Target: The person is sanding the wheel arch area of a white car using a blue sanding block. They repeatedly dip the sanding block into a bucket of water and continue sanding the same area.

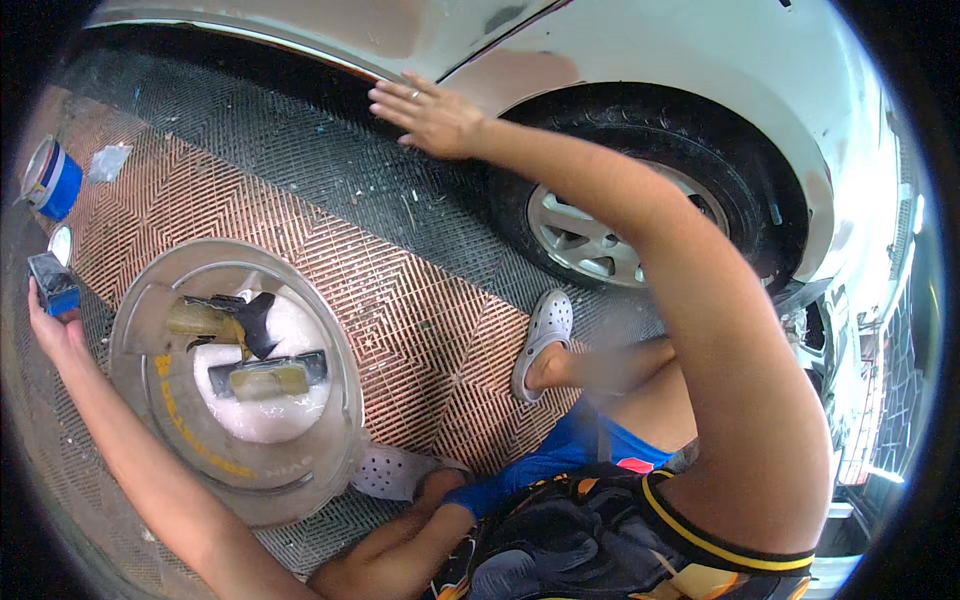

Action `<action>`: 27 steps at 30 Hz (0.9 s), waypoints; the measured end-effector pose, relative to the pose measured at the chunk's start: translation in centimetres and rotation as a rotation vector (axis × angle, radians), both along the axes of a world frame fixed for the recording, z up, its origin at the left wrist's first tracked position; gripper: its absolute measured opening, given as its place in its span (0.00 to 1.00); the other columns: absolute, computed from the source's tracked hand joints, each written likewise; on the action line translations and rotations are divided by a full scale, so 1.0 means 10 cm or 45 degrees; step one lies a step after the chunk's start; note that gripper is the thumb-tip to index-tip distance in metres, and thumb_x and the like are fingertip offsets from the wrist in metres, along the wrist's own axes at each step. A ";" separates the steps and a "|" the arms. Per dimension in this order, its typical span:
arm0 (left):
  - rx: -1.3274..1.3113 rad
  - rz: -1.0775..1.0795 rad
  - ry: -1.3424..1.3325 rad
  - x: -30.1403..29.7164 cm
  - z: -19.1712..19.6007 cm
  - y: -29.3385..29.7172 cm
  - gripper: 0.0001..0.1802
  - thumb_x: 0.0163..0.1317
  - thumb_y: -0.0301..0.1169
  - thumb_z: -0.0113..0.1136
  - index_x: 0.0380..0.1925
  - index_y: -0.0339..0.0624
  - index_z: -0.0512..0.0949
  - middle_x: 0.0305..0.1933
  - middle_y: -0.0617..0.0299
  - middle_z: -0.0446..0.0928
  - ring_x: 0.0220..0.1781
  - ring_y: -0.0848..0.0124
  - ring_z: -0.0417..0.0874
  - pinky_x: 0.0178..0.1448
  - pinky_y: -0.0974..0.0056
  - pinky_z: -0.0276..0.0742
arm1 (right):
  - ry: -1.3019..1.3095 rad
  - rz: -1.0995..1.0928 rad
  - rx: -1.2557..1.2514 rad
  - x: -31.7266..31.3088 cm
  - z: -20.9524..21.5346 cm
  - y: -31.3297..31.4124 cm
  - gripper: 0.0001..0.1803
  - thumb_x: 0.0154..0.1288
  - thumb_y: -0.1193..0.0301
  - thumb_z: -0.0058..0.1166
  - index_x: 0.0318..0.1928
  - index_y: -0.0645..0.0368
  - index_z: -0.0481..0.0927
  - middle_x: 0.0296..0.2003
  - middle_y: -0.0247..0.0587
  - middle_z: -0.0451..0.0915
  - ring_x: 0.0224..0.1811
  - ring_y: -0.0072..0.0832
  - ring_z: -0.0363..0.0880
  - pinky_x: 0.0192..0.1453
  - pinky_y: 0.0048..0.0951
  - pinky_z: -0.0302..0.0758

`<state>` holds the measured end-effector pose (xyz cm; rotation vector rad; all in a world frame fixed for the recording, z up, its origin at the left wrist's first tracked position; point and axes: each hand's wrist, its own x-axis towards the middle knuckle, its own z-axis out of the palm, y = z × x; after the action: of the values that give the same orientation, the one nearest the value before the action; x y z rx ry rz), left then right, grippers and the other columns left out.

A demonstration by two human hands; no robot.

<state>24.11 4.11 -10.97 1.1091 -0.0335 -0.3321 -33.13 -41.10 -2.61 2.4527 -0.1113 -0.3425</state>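
Round clear plastic dish of white paste [235, 370] with two putty knives was seen at 8 o'clock | small blue block [53, 285] was gripped by left hand [50, 325], fingers curled | right hand [430, 115] was laid flat, fingers together, on white car sill [300, 35] at 12 o'clock

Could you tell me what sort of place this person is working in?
Probably a car body repair bay: the right hand rests on a car's body panel beside its wheel, a plastic grid floor lies underfoot, and a round mixing board holds putty and spreaders.

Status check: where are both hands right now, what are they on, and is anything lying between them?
Left hand gripping a small blue block. Right hand open, flat on the car's lower body panel. Round tray with scrapers on the floor between.
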 end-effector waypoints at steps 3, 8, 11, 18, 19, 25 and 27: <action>-0.043 0.010 0.045 -0.14 0.15 -0.01 0.18 0.72 0.38 0.60 0.55 0.39 0.81 0.51 0.57 0.85 0.47 0.64 0.88 0.48 0.60 0.85 | -0.439 0.193 0.357 0.34 -0.05 0.79 0.34 0.76 0.56 0.50 0.75 0.57 0.63 0.77 0.46 0.62 0.82 0.36 0.51 0.86 0.49 0.41; 0.005 -0.040 0.066 -0.15 0.22 -0.02 0.18 0.72 0.37 0.60 0.55 0.39 0.80 0.49 0.56 0.85 0.45 0.64 0.88 0.48 0.60 0.85 | -0.916 0.737 1.064 0.76 0.45 2.21 0.20 0.53 0.70 0.63 0.47 0.59 0.79 0.51 0.46 0.79 0.56 0.42 0.79 0.61 0.44 0.77; -0.001 -0.078 0.060 -0.11 0.20 -0.06 0.18 0.71 0.38 0.61 0.54 0.39 0.80 0.48 0.57 0.85 0.44 0.65 0.88 0.48 0.59 0.85 | -0.359 0.709 1.245 0.98 0.36 2.88 0.13 0.52 0.68 0.61 0.38 0.61 0.81 0.46 0.47 0.80 0.47 0.42 0.80 0.52 0.40 0.78; 0.008 -0.060 0.067 -0.40 0.42 -0.04 0.15 0.69 0.37 0.64 0.50 0.41 0.82 0.46 0.60 0.86 0.44 0.66 0.87 0.49 0.61 0.83 | 0.329 -1.196 1.848 1.16 1.14 3.21 0.16 0.58 0.62 0.62 0.46 0.52 0.89 0.39 0.38 0.87 0.48 0.34 0.84 0.47 0.41 0.82; -0.035 -0.087 0.081 -0.53 0.41 -0.17 0.15 0.69 0.37 0.64 0.50 0.41 0.82 0.45 0.60 0.86 0.44 0.66 0.87 0.49 0.61 0.83 | 0.425 -1.190 1.648 1.21 0.86 3.19 0.16 0.58 0.61 0.61 0.45 0.52 0.88 0.39 0.37 0.87 0.47 0.34 0.84 0.47 0.41 0.82; -0.125 -0.052 0.061 -0.55 0.52 -0.12 0.14 0.69 0.35 0.63 0.50 0.41 0.81 0.46 0.61 0.86 0.43 0.67 0.87 0.49 0.60 0.83 | 1.056 -0.541 0.806 2.03 -1.53 3.55 0.15 0.60 0.57 0.59 0.40 0.51 0.87 0.38 0.36 0.87 0.43 0.34 0.84 0.47 0.41 0.80; -0.167 -0.124 0.058 -0.78 0.49 -0.45 0.13 0.70 0.36 0.63 0.50 0.42 0.81 0.46 0.61 0.86 0.43 0.67 0.87 0.49 0.60 0.83 | 1.167 -0.612 0.812 1.79 -1.77 3.39 0.15 0.60 0.55 0.58 0.38 0.51 0.87 0.37 0.36 0.87 0.42 0.34 0.84 0.47 0.41 0.80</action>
<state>16.28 -0.43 -6.08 0.9716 -0.0685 -0.4363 -15.25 -7.21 -20.27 2.5519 -0.2132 -1.9031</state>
